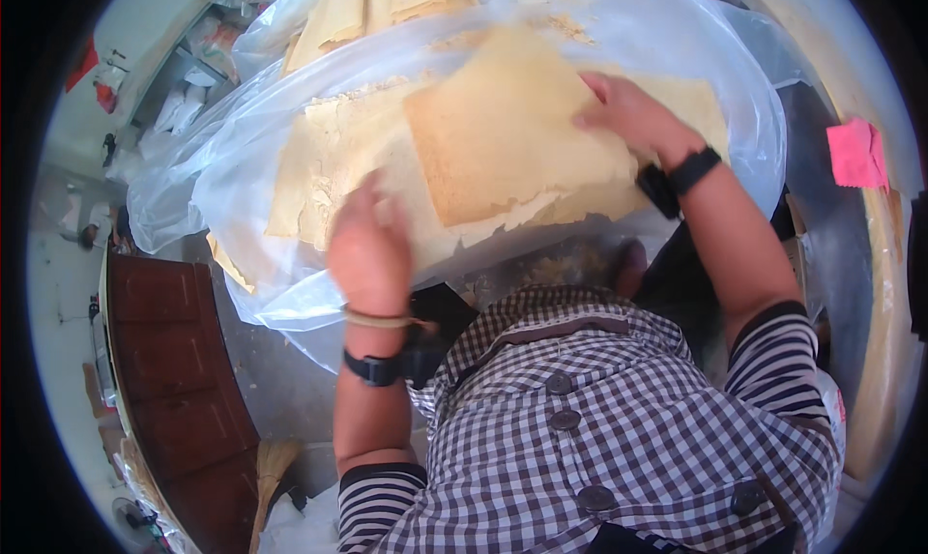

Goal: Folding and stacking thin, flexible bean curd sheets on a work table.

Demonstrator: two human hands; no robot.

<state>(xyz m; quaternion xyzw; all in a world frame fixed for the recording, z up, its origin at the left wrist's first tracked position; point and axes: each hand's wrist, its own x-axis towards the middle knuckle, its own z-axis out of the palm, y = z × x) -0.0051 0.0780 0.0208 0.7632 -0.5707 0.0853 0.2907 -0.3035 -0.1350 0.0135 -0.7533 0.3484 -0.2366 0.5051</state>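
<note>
A thin, tan, brittle-looking sheet with ragged edges is tilted above a layer of similar sheets; its far part is blurred by motion. My right hand is closed on this sheet at its right edge. To the left, my left hand hovers over or rests at the near side of the sheet layer, apart from the lifted sheet. Motion smears its fingers, so their grip cannot be made out. Under everything lies clear plastic film, with broken flakes between the sheets.
Folded bundles of tan sheets lie at the far side of the plastic. A dark red wooden cabinet stands at the left, with a straw broom beside it. On the right, a pink cloth hangs over a pale curved edge.
</note>
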